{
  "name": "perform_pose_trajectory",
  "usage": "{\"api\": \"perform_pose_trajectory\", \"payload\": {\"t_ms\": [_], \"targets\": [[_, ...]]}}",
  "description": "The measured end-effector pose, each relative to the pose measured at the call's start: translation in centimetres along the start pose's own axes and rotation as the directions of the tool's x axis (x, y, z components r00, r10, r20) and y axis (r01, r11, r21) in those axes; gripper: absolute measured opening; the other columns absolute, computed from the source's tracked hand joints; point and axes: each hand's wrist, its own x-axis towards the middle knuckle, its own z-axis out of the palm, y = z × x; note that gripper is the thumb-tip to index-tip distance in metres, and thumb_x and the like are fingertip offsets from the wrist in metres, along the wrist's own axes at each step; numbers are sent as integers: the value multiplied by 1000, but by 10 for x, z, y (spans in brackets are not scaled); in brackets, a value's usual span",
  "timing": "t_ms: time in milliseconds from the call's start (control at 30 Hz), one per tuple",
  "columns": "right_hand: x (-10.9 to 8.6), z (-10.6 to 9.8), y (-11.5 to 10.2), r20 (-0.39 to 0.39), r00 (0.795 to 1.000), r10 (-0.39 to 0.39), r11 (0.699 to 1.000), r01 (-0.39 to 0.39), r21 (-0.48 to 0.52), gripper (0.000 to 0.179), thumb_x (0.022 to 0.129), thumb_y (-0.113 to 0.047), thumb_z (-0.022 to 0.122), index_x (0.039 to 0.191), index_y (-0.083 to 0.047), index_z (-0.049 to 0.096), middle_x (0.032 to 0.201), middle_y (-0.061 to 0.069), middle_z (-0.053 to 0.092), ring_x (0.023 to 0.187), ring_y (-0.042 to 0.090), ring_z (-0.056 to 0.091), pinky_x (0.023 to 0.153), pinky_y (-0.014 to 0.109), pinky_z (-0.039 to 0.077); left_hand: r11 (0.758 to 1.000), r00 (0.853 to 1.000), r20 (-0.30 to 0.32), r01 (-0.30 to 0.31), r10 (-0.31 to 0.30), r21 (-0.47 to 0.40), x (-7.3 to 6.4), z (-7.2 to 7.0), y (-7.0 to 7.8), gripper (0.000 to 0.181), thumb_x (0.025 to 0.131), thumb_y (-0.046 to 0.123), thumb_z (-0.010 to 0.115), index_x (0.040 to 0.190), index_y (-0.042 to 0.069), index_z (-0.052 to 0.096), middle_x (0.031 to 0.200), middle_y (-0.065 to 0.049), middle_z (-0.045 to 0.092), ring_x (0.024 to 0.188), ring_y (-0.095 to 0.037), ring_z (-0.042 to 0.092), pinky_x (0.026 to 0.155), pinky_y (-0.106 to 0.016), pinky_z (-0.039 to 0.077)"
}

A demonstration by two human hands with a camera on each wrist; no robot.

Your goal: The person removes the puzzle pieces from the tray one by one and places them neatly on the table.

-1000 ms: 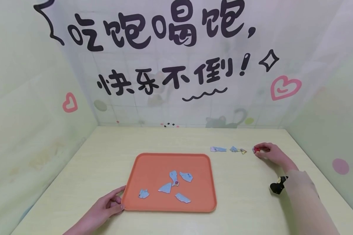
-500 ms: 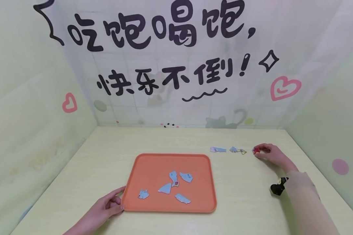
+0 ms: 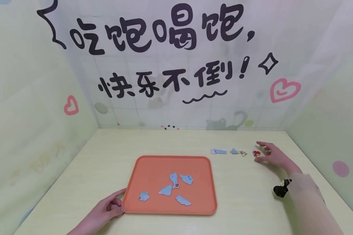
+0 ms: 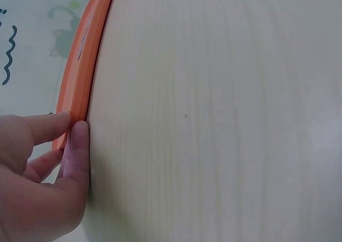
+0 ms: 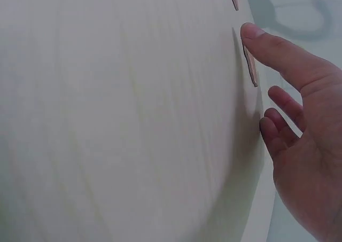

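My left hand (image 3: 103,210) grips the near-left corner of an orange tray (image 3: 170,210), with thumb and fingers at its edge in the left wrist view. Several flat, irregular light-blue pieces, like puzzle pieces, lie in the tray, one a triangular piece (image 3: 165,190). At the table's back right, my right hand (image 3: 275,156) hovers with fingers spread beside a small red piece (image 3: 256,153), apart from it. Left of that piece, a blue-and-yellow piece (image 3: 238,152) and a long pale-blue piece (image 3: 219,151) lie in a row. The right wrist view shows the thumb in front of a flat piece (image 5: 250,68).
A black object (image 3: 280,189) with a pale spot is at the right wrist, partly hidden by the sleeve (image 3: 307,192). Printed curtains stand around the light wooden table (image 3: 238,182) at the back and sides.
My right hand has let go of the red piece and drawn slightly right, its fingers spreading. The left hand stays at the tray corner. The head view has shifted slightly.
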Motion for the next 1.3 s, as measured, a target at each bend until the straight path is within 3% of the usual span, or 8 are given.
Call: {"api": "perform_pose_trajectory", "payload": {"t_ms": [233,467,767,1067,1300], "targets": [[3,-4,-10,-14,1000,-7,1000,7,2,86,86,-33,77,153,-3,32,153,33,23,134,56,30,104,69,32,1000,1000,7,-4,4,-10,0,0,-1,71,95,10,62,152,-7,25,105,-10,55,81,-4,52,72,-19,50],[14,-11,-30,-41,993,-112,993,114,32,76,88,-25,75,149,-1,37,152,31,26,136,55,28,108,67,32,1000,1000,5,-15,15,-18,-1,-1,-2,71,95,10,63,152,-8,25,104,-11,55,80,-4,51,71,-19,50],[29,-15,-63,-61,981,-185,982,186,15,71,88,-25,75,147,-3,41,151,26,33,137,50,29,109,66,32,1000,1000,0,-9,9,-9,-2,-1,-1,71,95,10,63,152,-8,25,104,-11,56,79,-4,51,70,-19,49],[46,-2,-119,-57,952,-300,954,301,1,69,85,-21,78,145,-8,46,152,17,39,140,40,32,109,63,35,998,1000,15,-25,26,-63,-3,0,0,73,94,9,64,152,-9,23,103,-10,52,79,-4,52,71,-19,51],[56,22,-163,-11,911,-412,910,413,29,70,82,-22,81,143,-14,50,154,12,38,140,34,33,110,60,36,997,1000,14,-21,22,-75,-3,0,-1,73,94,8,63,152,-9,23,104,-10,52,79,-4,52,71,-20,52]]}}
